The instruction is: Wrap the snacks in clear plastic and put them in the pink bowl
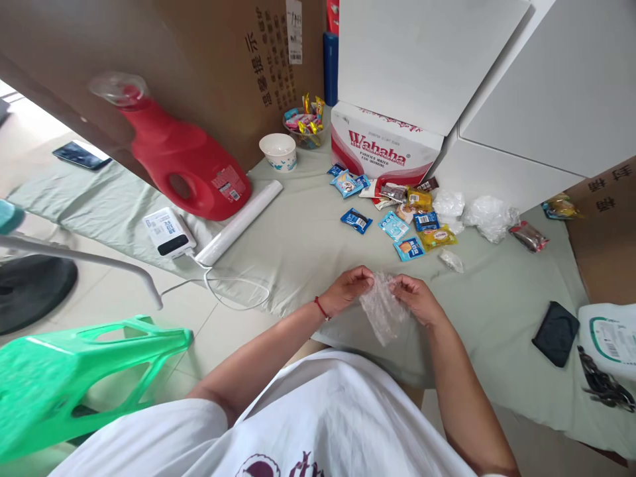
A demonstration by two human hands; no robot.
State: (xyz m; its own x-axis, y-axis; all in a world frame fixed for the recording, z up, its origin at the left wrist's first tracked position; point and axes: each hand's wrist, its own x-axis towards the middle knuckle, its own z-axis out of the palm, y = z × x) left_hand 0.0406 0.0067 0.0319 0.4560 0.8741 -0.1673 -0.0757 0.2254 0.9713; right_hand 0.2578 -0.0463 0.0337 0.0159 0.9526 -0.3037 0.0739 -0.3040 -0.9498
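Between my two hands hangs a crinkled piece of clear plastic film; whether it is a bag or a loose sheet I cannot tell. My left hand pinches its upper left corner, and a red cord circles that wrist. At the upper right edge, the fingers of my right hand pinch it too. Just beyond the hands lie several small wrapped snacks, among them a light blue packet, a dark blue packet and a yellow packet. A small crumpled plastic bit rests beside them, nearest my right hand.
Crumpled clear plastic lies against the white cabinet. Behind the snacks stands a Wahaha box. Leftward are a paper bowl, candy bowl, red jug, white roll and corded power bank. A black pouch lies right.
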